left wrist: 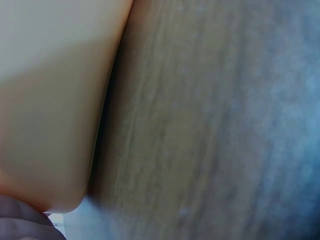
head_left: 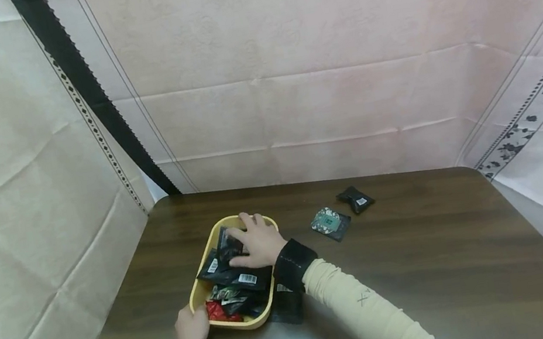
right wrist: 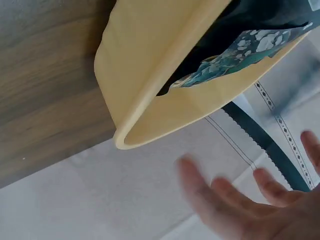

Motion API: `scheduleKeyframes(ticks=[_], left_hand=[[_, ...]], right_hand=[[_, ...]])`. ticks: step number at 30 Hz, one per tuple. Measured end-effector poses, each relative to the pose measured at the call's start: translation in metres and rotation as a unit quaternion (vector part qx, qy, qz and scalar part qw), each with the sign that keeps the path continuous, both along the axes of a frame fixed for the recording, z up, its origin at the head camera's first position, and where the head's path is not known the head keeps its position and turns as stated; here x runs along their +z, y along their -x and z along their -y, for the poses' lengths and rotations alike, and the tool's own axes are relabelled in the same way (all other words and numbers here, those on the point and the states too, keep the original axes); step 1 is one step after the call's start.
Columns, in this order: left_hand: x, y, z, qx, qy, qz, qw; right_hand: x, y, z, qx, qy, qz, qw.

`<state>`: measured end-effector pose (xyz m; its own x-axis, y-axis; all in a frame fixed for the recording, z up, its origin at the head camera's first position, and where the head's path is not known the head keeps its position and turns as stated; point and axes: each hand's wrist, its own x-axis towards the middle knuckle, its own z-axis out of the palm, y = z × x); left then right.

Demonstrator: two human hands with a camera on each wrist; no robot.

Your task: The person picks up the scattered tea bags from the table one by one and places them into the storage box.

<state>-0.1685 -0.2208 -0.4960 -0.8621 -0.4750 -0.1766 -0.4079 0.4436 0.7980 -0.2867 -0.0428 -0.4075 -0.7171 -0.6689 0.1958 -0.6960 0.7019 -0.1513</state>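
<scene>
A yellow plastic basket (head_left: 198, 292) holds several small packets, mostly black with white labels. My left hand (head_left: 192, 329) grips its near left corner; in the left wrist view the fingers (left wrist: 22, 220) lie against the outer wall. Over the basket's right side my right hand (head_left: 257, 241) is spread, fingers apart, above the black packets (head_left: 246, 277). The right wrist view shows these fingers straight, with nothing between them, beyond the rim. A green floral packet (right wrist: 260, 45) lies inside, near the rim. Toward the near end is a red packet (head_left: 222, 312).
On the brown wooden table (head_left: 423, 252), a black packet (head_left: 288, 307) lies right beside the basket, partly under my right wrist. Farther right are a green floral packet (head_left: 330, 222) and a small black packet (head_left: 355, 199). Pale cloth (head_left: 292, 101) hangs behind the table.
</scene>
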Motion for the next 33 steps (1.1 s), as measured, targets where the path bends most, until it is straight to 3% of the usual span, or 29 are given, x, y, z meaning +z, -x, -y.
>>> scheduleKeyframes(ticks=[10,17,22,26,30,33], left_hand=[[0.000,0.001,0.003,0.003,0.017,-0.012,0.9998],[0.001,0.002,0.004,0.006,0.011,0.001,0.9999],[0.000,0.003,0.003,0.006,0.013,0.002,0.9999],[-0.002,0.003,0.002,0.005,0.009,0.003,0.9999],[-0.003,0.003,0.000,0.002,-0.004,0.015,0.9999],[-0.002,0.002,0.000,0.004,-0.005,0.013,0.9999]], right_hand=[[-0.011,0.006,-0.009,-0.018,-0.007,0.013,0.9997],[-0.022,0.019,-0.030,-0.046,0.005,0.040,0.9981],[-0.033,0.040,-0.065,-0.087,0.025,0.037,0.9952],[-0.045,0.059,-0.105,-0.142,0.023,0.036,0.9890],[-0.059,0.071,-0.146,-0.204,0.018,0.046,0.9776],[-0.075,0.075,-0.168,-0.229,0.004,0.052,0.9721]])
